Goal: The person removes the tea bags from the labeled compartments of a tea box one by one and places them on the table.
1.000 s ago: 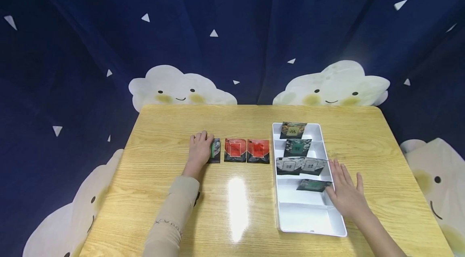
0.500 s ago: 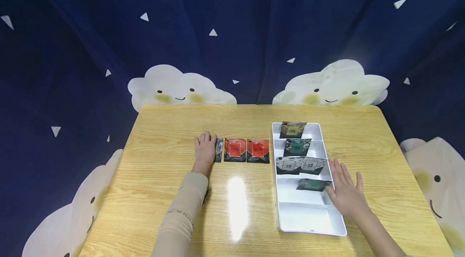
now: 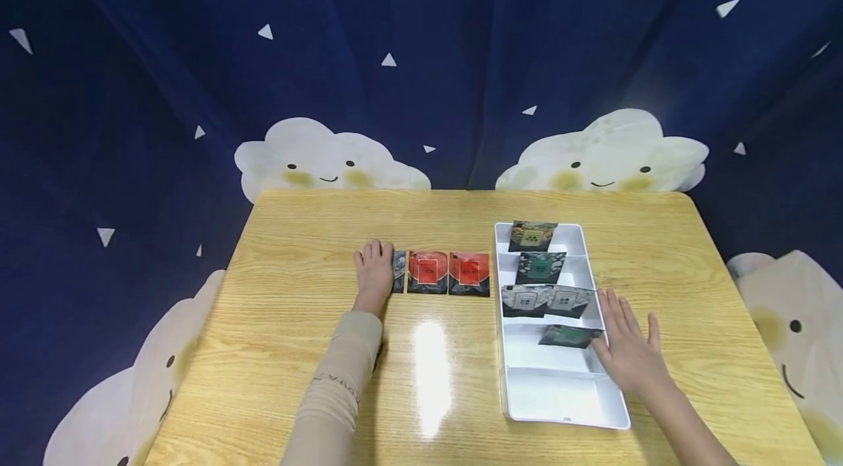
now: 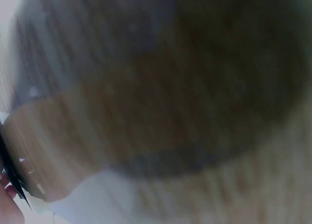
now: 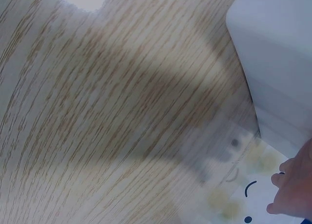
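Note:
My left hand (image 3: 374, 274) covers most of a dark sachet (image 3: 399, 272), whose right strip shows in the head view. In the left wrist view, my fingers (image 4: 9, 191) pinch the dark, thin edge of this sachet (image 4: 15, 173). Two red-and-black sachets lie flat to its right, one red sachet (image 3: 427, 272) beside the other red sachet (image 3: 470, 274). Against the right side of a white compartment tray (image 3: 560, 396) rests my right hand (image 3: 628, 352), fingers straight, thumb over the rim beside a leaning green-labelled sachet (image 3: 569, 336).
Farther back in the tray lean a yellow-labelled sachet (image 3: 532, 236), a dark green-labelled sachet (image 3: 540, 268) and two grey sachets (image 3: 525, 300). All stand on a wooden table (image 3: 296, 232). A dark blue curtain (image 3: 421, 34) with cloud pictures hangs behind it.
My left hand has moved slightly right and now covers more of the dark sachet, including its green label. That sachet has shifted slightly right. The right hand stays still.

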Demonstrator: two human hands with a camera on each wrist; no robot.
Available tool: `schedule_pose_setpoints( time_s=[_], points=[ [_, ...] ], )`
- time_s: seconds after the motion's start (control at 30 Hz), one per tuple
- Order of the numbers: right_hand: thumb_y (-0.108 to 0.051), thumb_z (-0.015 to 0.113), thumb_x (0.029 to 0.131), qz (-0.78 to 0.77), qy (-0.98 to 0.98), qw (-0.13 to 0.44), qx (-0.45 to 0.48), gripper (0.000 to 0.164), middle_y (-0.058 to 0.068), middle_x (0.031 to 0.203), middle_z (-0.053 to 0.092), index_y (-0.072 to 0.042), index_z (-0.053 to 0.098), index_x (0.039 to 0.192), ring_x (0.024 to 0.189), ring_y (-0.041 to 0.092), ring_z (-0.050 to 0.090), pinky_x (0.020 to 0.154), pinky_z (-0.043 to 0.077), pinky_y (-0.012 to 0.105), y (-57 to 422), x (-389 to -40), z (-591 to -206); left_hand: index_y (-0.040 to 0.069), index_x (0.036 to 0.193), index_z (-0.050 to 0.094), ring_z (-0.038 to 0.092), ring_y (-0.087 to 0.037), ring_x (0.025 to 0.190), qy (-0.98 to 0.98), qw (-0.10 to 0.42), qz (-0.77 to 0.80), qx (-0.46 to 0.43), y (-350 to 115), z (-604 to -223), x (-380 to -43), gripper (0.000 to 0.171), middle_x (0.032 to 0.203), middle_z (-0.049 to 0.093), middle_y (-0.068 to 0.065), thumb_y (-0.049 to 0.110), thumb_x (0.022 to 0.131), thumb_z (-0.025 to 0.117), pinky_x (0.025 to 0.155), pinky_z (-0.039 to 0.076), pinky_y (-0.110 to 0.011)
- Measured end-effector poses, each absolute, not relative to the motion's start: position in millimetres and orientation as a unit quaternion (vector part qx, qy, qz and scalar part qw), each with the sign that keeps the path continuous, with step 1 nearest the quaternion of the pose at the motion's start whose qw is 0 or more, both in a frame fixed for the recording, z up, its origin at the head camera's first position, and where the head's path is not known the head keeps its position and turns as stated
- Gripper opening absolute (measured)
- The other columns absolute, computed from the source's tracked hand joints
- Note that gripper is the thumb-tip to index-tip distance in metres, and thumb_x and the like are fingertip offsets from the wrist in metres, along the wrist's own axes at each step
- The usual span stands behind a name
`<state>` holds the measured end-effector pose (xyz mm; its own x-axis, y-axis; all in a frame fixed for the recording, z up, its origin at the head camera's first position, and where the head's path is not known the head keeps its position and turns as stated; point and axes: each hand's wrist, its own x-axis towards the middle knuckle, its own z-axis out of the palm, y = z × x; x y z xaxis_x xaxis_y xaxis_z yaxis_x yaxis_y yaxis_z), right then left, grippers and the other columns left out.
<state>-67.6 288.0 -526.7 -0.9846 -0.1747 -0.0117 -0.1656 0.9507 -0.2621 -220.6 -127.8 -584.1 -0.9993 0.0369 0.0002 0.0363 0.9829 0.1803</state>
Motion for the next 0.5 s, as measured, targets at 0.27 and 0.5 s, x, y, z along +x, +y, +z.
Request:
schedule_pose_setpoints(
  time_s=[0.27, 0.5],
  points=[
    [-0.024, 0.038, 0.093, -0.133, 0.987, 0.014, -0.087, 0.071, 0.019, 0.151, 0.004, -0.010, -0.006, 0.146, 0.138, 0.034, -0.003, 0.101, -0.013, 0.059, 288.3, -66.8, -526.3, 0.014, 0.118, 0.044, 0.030, -0.031, 0.116, 0.994, 0.005, 0.106, 0.011, -126.4, -582.6, -221.1, 0.028, 0.116, 0.036, -0.012, 0.006, 0.095, 0.030, 0.099, 0.017, -0.052],
    [-0.024, 0.038, 0.093, -0.131, 0.987, 0.014, -0.089, 0.071, 0.018, 0.151, 0.001, -0.010, -0.006, 0.146, 0.138, 0.029, -0.009, 0.100, -0.013, 0.060, 288.3, -67.1, -527.1, 0.014, 0.116, 0.045, 0.031, -0.031, 0.114, 0.993, -0.007, 0.113, 0.013, -127.7, -581.1, -219.6, 0.026, 0.113, 0.037, -0.012, 0.007, 0.096, 0.031, 0.097, 0.017, -0.051]
  ],
)
